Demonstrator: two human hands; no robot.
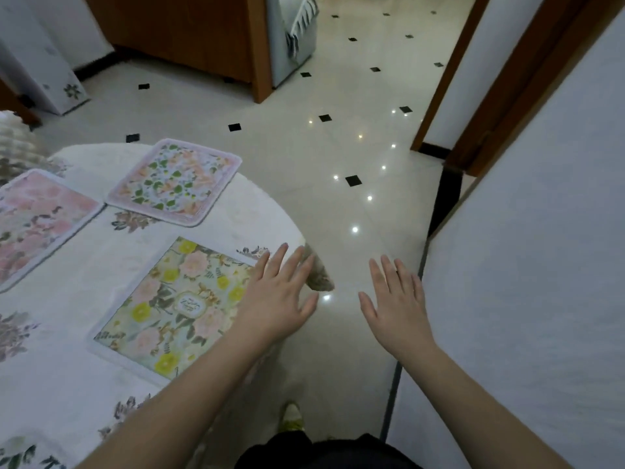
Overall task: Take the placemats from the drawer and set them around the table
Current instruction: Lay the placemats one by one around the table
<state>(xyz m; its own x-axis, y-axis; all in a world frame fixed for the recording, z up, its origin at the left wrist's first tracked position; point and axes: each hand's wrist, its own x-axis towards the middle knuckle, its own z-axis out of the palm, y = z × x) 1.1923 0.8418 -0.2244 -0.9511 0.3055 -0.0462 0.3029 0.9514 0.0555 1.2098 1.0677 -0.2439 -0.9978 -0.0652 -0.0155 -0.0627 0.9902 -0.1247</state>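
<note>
Beside the flat, empty left hand point(275, 296), a yellow-flowered placemat point(176, 306) is laid; the right hand point(395, 302) is held spread, gripping nothing.

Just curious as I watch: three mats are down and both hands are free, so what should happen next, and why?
Probably go back to the drawer for another mat. The left hand and right hand are open and hold nothing, and only three mats show: yellow, green, pink. The table's near side looks bare.

Glossy cream floor point(338, 96), black diamonds; wooden cabinet point(189, 32).
</note>
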